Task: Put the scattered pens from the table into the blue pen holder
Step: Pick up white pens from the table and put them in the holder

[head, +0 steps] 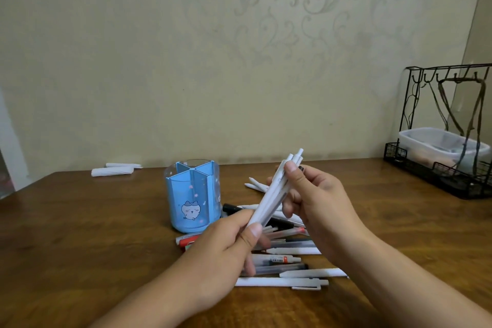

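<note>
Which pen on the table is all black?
The black pen lying right beside the blue pen holder; the others are white or see-through.

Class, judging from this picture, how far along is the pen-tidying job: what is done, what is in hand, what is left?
Done: nothing visible; no pens stick out of the blue pen holder. In hand: the left hand and right hand both grip a bundle of white pens. Left: the scattered pens on the table, white, clear and black ones.
</note>
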